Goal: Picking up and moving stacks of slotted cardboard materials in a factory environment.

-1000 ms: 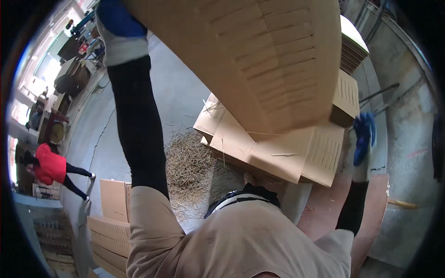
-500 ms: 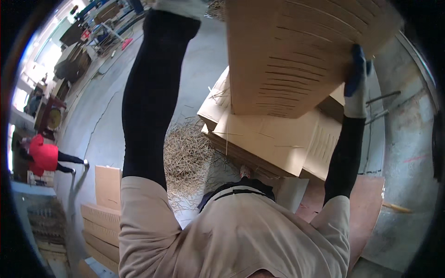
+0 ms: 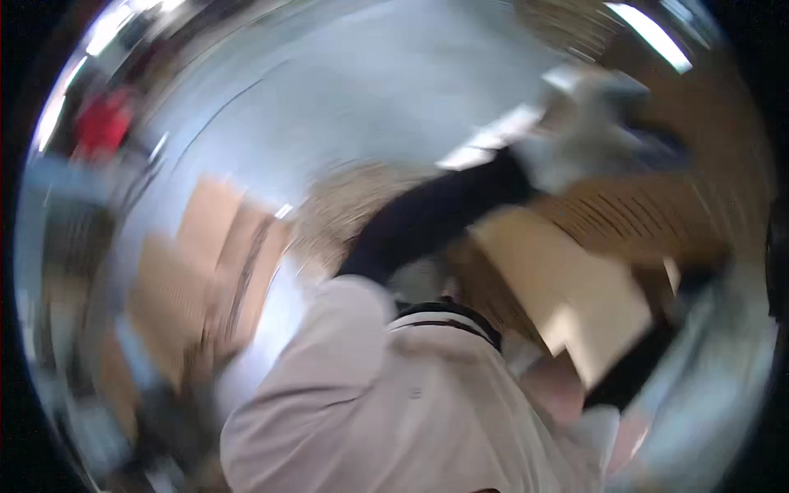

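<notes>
A large slotted cardboard sheet (image 3: 633, 215) fills the right side, smeared by motion. My left hand (image 3: 588, 135), in a pale glove with some blue, reaches across to the right in front of this cardboard. Its fingers are too blurred to show whether they grip it. My right hand (image 3: 689, 297) is at the sheet's lower edge, mostly lost in blur, with its dark-sleeved arm rising from below. Under the sheet lies a stack of flat cardboard (image 3: 567, 287), its top face catching light.
A heap of straw-like scraps (image 3: 333, 209) lies on the grey floor (image 3: 362, 90) left of the stack. More cardboard stacks (image 3: 177, 287) stand at my left. Farther off at the upper left is a person in red (image 3: 103, 123). A wall runs along the right.
My view has swung, shifting the surroundings. My left hand has come from the top across to the right, in front of the cardboard sheet. The sheet and right hand now sit farther right.
</notes>
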The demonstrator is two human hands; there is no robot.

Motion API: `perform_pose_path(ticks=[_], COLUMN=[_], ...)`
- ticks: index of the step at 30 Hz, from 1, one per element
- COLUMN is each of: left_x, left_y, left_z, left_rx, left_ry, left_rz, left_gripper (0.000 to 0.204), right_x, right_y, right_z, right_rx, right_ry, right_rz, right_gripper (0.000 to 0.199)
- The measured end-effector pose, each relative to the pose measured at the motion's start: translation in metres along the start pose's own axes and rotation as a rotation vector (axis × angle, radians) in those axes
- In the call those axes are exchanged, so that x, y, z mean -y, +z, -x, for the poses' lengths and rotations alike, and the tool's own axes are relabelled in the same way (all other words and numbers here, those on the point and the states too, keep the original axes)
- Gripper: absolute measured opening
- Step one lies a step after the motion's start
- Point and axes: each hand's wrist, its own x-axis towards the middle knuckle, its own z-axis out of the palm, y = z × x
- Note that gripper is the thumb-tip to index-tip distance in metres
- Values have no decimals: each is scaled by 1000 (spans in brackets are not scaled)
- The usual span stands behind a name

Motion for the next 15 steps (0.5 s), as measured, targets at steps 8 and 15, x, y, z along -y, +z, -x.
perform_pose_path(ticks=[8, 15], left_x=[34, 40], left_y=[-5, 0], left_z=[18, 19], left_rx=[-150, -102], left_ry=[75, 30], left_rz=[-593, -671], left_gripper=[69, 68], right_x=[-59, -62], right_y=[66, 82], right_z=[-30, -33], right_rx=[116, 150], right_ry=[73, 78], right_rz=[164, 200], right_gripper=[51, 55])
